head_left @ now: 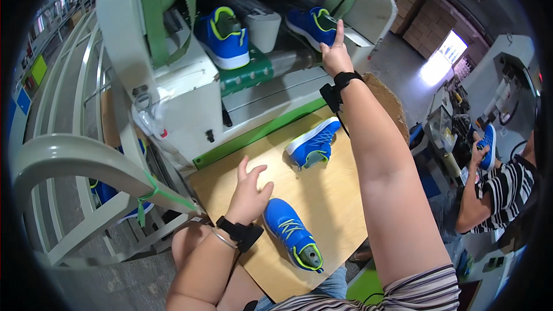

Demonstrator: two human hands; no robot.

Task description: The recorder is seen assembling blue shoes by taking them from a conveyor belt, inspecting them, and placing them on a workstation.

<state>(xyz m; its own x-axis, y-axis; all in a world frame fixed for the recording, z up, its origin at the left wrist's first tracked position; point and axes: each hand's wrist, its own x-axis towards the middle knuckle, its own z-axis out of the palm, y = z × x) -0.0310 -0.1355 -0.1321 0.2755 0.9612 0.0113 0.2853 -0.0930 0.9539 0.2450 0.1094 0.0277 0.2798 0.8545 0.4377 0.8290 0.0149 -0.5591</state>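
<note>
My left hand [249, 194] hovers over the wooden board [224, 181], fingers spread, holding nothing. Just to its right, a blue shoe [291, 231] with yellow-green laces and a grey last inside lies with its heel toward me. Farther off on the board, another blue shoe [314, 145] rests with its toe pointing up and right. At the machine's mouth, my right hand [336, 57] has its thumb and index finger at the heel of a blue shoe [311, 25]. The other fingers are hidden. A further blue shoe [229, 41] sits upright on the green belt [247, 75], left of that hand.
The white machine [187, 95] stands beyond the board, with green strips hanging in its opening. A curved metal rack [92, 161] holding blue shoes is on my left. To the right, a co-worker in a striped shirt [507, 193] holds a blue shoe [488, 147]. Cartons [429, 23] are stacked behind.
</note>
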